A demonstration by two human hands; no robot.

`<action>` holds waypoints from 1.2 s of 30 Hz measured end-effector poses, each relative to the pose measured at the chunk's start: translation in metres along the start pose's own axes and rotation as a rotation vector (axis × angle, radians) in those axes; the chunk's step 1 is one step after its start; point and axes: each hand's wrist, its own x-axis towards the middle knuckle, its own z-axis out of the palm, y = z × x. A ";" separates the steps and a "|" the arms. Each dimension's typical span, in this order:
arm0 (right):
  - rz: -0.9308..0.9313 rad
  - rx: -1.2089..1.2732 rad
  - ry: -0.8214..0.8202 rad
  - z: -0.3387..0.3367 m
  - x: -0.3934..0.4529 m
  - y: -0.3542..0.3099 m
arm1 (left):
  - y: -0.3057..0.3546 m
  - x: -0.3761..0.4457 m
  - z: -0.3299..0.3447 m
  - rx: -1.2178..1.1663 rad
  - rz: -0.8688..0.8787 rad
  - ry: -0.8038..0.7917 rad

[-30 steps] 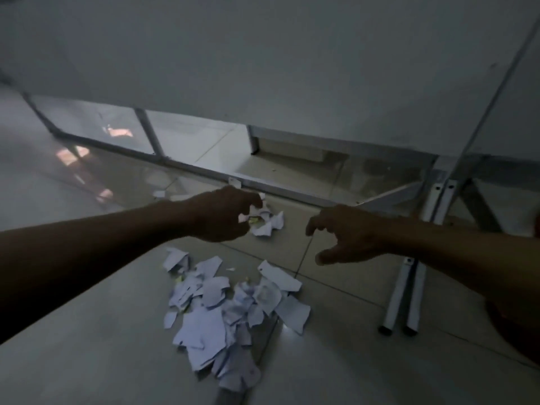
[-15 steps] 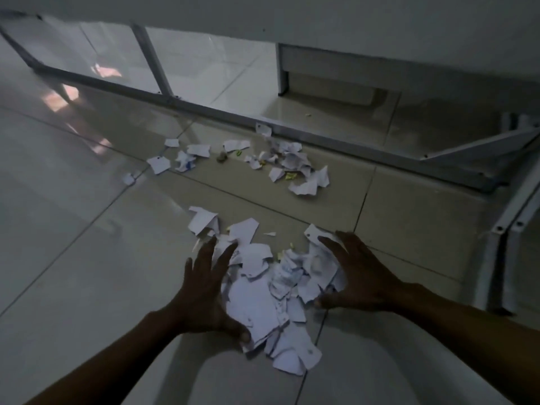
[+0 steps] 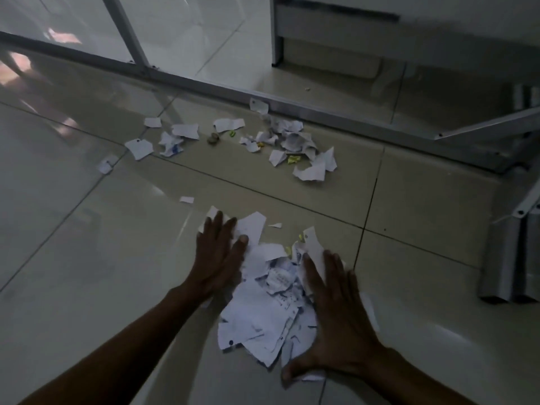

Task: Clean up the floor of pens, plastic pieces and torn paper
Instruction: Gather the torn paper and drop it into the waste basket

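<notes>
A heap of torn white paper [image 3: 263, 311] lies on the pale tiled floor in front of me. My left hand [image 3: 217, 255] lies flat with straight fingers against the heap's left side. On the heap's right side my right hand [image 3: 333, 317] presses down flat, fingers spread, covering some scraps. Farther off, more torn paper [image 3: 295, 141] is scattered near a metal frame, mixed with small yellow bits [image 3: 293, 159] and a brownish crumpled lump [image 3: 213, 138]. No pens show.
A grey metal floor rail [image 3: 321, 112] with glass panels runs across the back. White metal table legs [image 3: 508, 258] stand at the right. Single scraps [image 3: 138, 148] lie at the far left on the tiles.
Both hands came down from the far scraps to the near heap. In the last half second they have pushed inward, squeezing the paper into a tighter pile.
</notes>
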 end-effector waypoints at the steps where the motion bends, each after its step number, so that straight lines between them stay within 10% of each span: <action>1: 0.016 0.005 0.015 0.006 0.000 -0.006 | 0.003 -0.008 0.008 -0.033 0.012 0.000; 17: 0.163 -0.050 0.322 0.057 0.029 -0.042 | 0.047 -0.073 0.044 -0.443 0.250 0.192; 36: -0.163 -0.038 0.614 0.052 0.059 -0.034 | 0.046 -0.049 0.030 -0.590 0.217 0.330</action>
